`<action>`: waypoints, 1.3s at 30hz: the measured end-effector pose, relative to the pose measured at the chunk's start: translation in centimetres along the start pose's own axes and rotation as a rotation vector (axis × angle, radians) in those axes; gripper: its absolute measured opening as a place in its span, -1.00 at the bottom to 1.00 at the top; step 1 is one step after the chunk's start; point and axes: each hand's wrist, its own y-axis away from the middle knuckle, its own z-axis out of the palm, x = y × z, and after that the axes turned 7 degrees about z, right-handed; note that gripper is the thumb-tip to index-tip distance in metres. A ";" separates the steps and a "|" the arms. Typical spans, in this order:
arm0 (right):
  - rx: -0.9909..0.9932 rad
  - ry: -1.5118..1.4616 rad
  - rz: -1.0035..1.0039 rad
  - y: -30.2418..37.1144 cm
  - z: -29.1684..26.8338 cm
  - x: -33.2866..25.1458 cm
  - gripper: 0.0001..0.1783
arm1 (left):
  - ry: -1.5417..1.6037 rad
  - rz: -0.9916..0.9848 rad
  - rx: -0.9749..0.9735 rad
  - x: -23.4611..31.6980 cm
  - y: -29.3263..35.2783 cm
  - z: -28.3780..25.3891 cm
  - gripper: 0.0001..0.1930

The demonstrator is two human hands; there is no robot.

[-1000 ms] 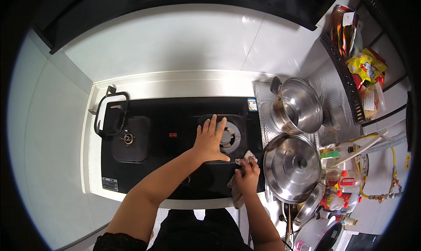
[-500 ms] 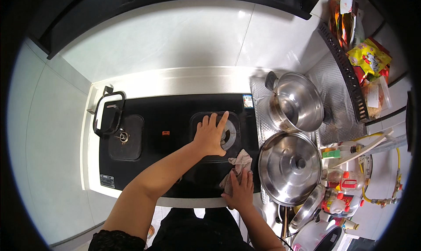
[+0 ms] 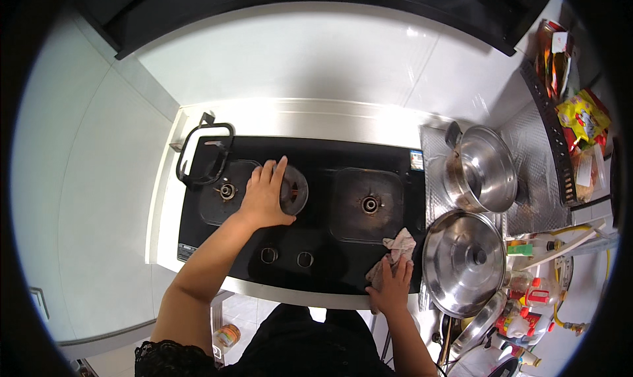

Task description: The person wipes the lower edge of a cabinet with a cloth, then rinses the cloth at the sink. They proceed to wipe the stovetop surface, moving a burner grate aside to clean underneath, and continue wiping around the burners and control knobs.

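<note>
My left hand (image 3: pixel 264 198) grips a round burner drip pan (image 3: pixel 298 191) by its left side. Its fingers lie along the far side of the pan and its thumb sits at the near edge. The pan is over the middle of the black gas hob (image 3: pixel 316 154). On the hob's near right part my right hand (image 3: pixel 393 285) presses on a crumpled, stained cloth (image 3: pixel 400 243), part of which sticks out past the fingertips. The right burner (image 3: pixel 370 204) lies bare in its square recess, with brown grime around it. The left burner (image 3: pixel 227 191) is bare too.
A black pan support (image 3: pixel 228 154) leans at the hob's far left corner. To the right stand a steel pot (image 3: pixel 489 169) and a large lidded pan (image 3: pixel 455 265). Several bottles (image 3: pixel 527 291) and a rack (image 3: pixel 552 136) with food packets are farther right. Two knobs (image 3: pixel 269 255) sit at the front.
My left hand has carried the drip pan leftward off the right burner, baring it. My right hand stays on the cloth. The whole view has shifted, so the hob appears farther right.
</note>
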 end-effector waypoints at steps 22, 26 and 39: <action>0.376 -0.275 -0.373 -1.2 -1.3 -3.9 -0.45 | 0.034 -0.016 -0.165 -4.1 5.8 5.0 0.28; 0.449 -0.334 -0.522 -3.9 -2.0 -8.9 -0.48 | 0.000 -0.080 -0.104 -2.5 6.0 3.2 0.25; 0.231 0.133 -0.332 -21.8 6.6 -16.4 -0.27 | 0.352 0.002 0.234 4.3 9.6 3.0 -0.15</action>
